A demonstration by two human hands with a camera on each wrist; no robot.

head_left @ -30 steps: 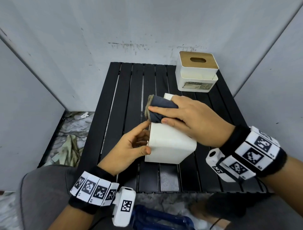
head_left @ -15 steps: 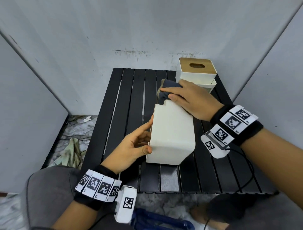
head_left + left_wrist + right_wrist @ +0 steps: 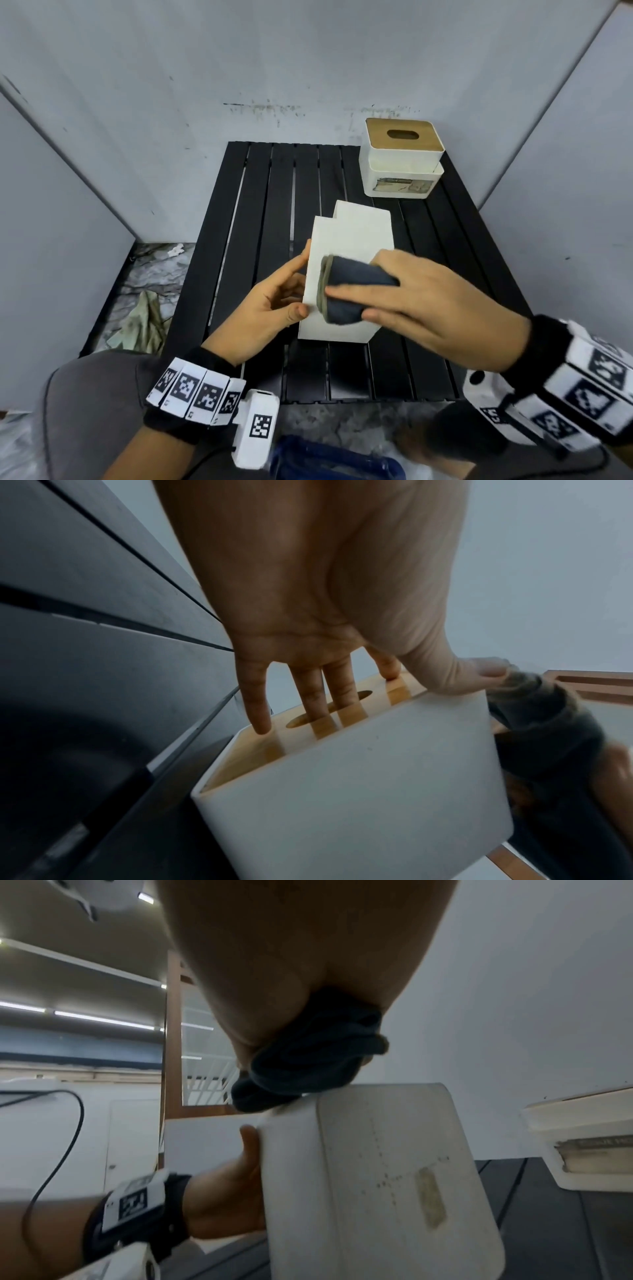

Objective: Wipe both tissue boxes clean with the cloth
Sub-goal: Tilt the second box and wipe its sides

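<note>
A white tissue box (image 3: 349, 233) lies on its side in the middle of the black slatted table (image 3: 260, 212). My left hand (image 3: 298, 284) steadies it from the left: straight fingers (image 3: 308, 685) press on its wooden lid and the thumb lies over the upper edge. On the box's upper face, near its front end, my right hand (image 3: 349, 303) grips a folded dark cloth (image 3: 352, 284) and presses it down. From the right wrist, the cloth (image 3: 308, 1056) sits on the box's top edge (image 3: 377, 1177). A second white box (image 3: 400, 161) with a wooden lid stands upright at the table's far right corner.
Grey walls close in the table at the back and on both sides. A crumpled greenish rag (image 3: 144, 318) lies on the floor to the left. My grey-clad knee (image 3: 85, 411) and a blue object (image 3: 325, 459) are below the table's front edge.
My right hand has drawn the cloth along the box's upper face from its far end back to the near end. The left hand stays on the lid side.
</note>
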